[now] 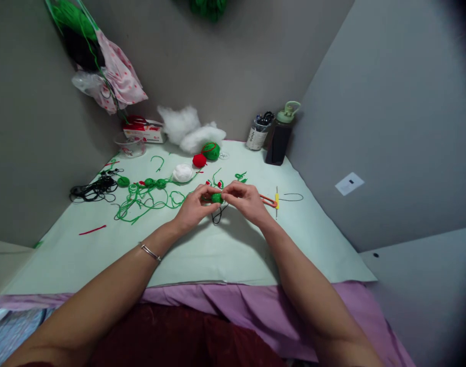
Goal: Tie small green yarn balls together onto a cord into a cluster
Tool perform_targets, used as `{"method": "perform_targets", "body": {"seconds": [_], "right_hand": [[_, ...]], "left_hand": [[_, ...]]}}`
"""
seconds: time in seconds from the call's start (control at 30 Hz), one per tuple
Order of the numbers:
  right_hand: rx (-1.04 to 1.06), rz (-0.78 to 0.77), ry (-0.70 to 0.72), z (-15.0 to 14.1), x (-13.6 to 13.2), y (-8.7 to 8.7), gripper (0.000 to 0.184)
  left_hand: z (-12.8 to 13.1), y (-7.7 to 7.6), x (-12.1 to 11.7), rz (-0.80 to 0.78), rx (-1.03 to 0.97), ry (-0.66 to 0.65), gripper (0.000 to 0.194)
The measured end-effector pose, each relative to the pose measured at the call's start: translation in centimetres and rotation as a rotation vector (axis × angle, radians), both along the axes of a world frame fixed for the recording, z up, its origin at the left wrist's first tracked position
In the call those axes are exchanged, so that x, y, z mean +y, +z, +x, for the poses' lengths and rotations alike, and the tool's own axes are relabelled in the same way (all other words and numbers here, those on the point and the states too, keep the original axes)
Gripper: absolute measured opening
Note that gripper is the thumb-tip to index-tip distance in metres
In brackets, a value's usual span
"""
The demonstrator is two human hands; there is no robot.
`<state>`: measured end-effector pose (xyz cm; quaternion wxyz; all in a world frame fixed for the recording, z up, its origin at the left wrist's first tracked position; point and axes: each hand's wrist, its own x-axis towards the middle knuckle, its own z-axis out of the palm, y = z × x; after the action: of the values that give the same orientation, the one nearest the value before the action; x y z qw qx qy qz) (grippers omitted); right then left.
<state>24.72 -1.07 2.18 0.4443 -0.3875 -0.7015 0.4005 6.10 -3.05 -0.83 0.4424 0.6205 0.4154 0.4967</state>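
Observation:
A small green crocheted ball [216, 198] is pinched between my two hands above the middle of the table. My left hand [197, 204] holds it from the left, thumb below and fingers above. From the right, my right hand [243, 200] has its thumb and fingertips closed at the ball's edge; whether a needle or thread is also in that pinch is too small to make out. A black cord loop [216, 219] hangs or lies just beneath the ball. Small red and green pieces [219, 184] lie right behind my fingers.
Tangled green yarn [141, 206] and black cord [95, 188] spread on the left. Behind are white [182, 173], red [199, 161] and green yarn balls [210, 151], stuffing [190, 130] and a bottle [282, 137]. An orange-handled cutter [268, 200] and yellow tool [277, 200] lie right.

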Motion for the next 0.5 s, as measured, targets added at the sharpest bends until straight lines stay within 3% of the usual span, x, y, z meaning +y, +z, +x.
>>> {"method": "perform_targets", "body": {"seconds": [0.17,0.3,0.4,0.5], "right_hand": [[0.471,-0.250,-0.198,2.1,1.4,0.7,0.028],[0.554,-0.474,-0.088,3.3,2.1,1.0,0.039],[0.585,-0.450,-0.042,4.8,2.9,1.0,0.042],[0.597,-0.308,-0.151,7.8,3.8,1.0,0.046]], "left_hand": [[0.1,0.1,-0.1,0.004,0.019,-0.045,0.028],[0.0,0.0,-0.1,0.007,0.056,-0.069,0.030],[-0.5,-0.3,0.2,0.039,0.137,-0.079,0.032],[-1.2,-0.8,0.7,0.087,0.239,-0.064,0.032]]}}
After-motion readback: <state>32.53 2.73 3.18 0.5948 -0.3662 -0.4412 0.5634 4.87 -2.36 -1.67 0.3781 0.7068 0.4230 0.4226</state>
